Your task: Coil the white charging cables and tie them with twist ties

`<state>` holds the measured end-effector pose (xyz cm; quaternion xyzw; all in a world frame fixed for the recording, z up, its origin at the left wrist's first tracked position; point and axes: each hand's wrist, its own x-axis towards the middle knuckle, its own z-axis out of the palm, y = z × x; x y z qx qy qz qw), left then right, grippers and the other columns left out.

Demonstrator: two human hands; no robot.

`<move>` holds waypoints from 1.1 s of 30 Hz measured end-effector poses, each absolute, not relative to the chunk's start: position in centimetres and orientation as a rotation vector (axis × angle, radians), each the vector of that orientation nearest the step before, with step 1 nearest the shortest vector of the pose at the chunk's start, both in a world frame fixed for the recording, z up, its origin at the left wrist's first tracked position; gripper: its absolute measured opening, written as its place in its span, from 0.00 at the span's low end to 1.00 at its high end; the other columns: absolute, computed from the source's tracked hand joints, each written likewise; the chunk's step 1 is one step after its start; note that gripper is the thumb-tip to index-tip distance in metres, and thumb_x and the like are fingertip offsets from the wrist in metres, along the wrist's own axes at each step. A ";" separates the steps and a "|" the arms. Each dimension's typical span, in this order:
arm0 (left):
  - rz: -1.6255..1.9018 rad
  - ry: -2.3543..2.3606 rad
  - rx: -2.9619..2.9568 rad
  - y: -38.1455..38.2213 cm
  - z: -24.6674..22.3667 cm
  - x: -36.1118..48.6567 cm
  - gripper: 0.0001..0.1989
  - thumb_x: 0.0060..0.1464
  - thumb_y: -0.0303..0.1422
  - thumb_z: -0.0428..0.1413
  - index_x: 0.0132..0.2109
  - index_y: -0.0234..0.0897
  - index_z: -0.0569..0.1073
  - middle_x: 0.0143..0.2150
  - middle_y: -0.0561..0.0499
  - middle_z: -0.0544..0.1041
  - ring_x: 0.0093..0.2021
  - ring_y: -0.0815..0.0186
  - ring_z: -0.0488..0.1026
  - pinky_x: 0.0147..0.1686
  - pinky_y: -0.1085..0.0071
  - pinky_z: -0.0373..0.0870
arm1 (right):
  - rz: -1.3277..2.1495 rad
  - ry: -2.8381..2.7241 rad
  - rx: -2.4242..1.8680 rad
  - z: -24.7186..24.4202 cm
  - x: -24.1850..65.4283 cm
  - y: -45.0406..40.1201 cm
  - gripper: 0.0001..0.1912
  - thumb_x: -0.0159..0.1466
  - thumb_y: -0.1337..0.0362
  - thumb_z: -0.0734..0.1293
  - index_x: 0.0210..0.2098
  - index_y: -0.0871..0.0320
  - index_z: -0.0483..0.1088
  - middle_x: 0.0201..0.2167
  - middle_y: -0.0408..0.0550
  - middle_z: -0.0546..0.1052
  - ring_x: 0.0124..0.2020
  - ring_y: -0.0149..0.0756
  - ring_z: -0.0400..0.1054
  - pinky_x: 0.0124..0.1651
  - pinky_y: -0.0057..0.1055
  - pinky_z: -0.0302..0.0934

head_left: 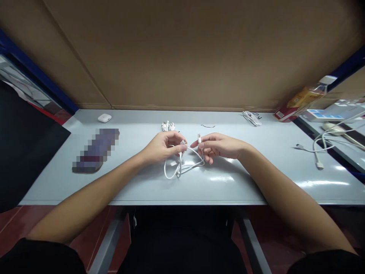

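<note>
Both hands are mid-table, close together but not touching. Your left hand [162, 146] pinches one plug end of the white cable [182, 167] between thumb and fingertips. Your right hand [218, 145] pinches the other plug end, tip pointing up. The rest of the cable lies in loose loops on the grey table [142, 182], just below and between your hands.

My read on doing this well:
- Keep both pinches on the plug bodies, not on the thin cord behind them; less strain at the joint.
- Loops overlap near the middle. Lift the ends apart slowly so a crossing doesn't pull into a knot. Can't tell from here whether any crossing is already a real knot.
- Keep the slack resting on the table; it handles light and springy, will flop if raised fast.

Around you: a second bundled cable [168, 126] just behind your left hand, another bundle [252, 117] far right at the back, a small white case [104, 118] back left. A loose cable [316, 150] sits at the right edge, well apart.
</note>
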<state>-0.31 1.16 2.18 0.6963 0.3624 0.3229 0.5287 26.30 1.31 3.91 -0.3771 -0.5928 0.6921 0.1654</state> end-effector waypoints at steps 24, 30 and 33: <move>1.115 1.066 1.593 1.0 4.4 -0.8 0.21 0.48 0.43 0.72 0.39 0.37 0.71 0.33 0.48 0.84 0.35 0.59 0.84 0.30 0.67 0.79 | 1.765 -1.591 -1.179 3.9 23.2 -0.8 0.12 0.66 0.60 0.72 0.42 0.54 0.65 0.30 0.43 0.81 0.21 0.33 0.75 0.26 0.30 0.72; 0.852 1.001 1.489 0.6 0.6 1.0 0.22 0.48 0.41 0.72 0.36 0.38 0.68 0.28 0.50 0.81 0.29 0.61 0.82 0.28 0.67 0.79 | 1.793 -1.583 -1.264 3.5 23.0 -0.7 0.15 0.64 0.59 0.74 0.42 0.54 0.63 0.28 0.46 0.82 0.21 0.34 0.75 0.25 0.30 0.72; 0.836 0.984 1.443 0.7 0.3 1.1 0.22 0.47 0.41 0.73 0.35 0.38 0.67 0.29 0.51 0.81 0.28 0.63 0.81 0.27 0.69 0.78 | 1.815 -1.602 -1.244 3.3 22.9 -0.6 0.16 0.65 0.58 0.74 0.42 0.54 0.63 0.29 0.46 0.82 0.22 0.34 0.75 0.27 0.31 0.73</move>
